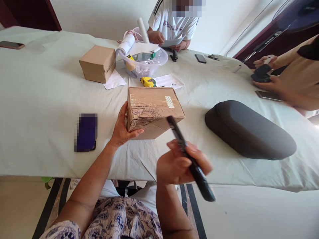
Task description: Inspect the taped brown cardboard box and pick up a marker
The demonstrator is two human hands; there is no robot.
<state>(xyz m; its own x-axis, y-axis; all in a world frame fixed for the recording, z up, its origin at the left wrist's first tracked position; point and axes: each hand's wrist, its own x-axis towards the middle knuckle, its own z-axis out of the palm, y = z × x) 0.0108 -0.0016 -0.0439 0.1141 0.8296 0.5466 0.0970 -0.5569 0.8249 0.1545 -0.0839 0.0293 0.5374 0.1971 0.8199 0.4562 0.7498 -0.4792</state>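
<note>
A taped cardboard box (152, 103) stands on the cloth in front of me, its near left edge wrinkled and scuffed. My left hand (122, 127) grips the box's left side, thumb on the front face and fingers along the side, partly hidden. In my right hand (183, 162) is a long black box cutter (199, 174), held slanting above the table's front part. Its narrow tip appears over the box's front right edge; whether it touches, I cannot tell. The right hand's fingers are closed around the handle and slightly blurred.
The table cloth (45, 99) bears a dark blue phone (86, 132), a smaller carton (96, 64), a clear basin (163, 59), a yellow tape measure (147, 81) and a grey padded case (251, 129). One person (174, 25) sits opposite; another person's hands (276, 86) hold a dark object.
</note>
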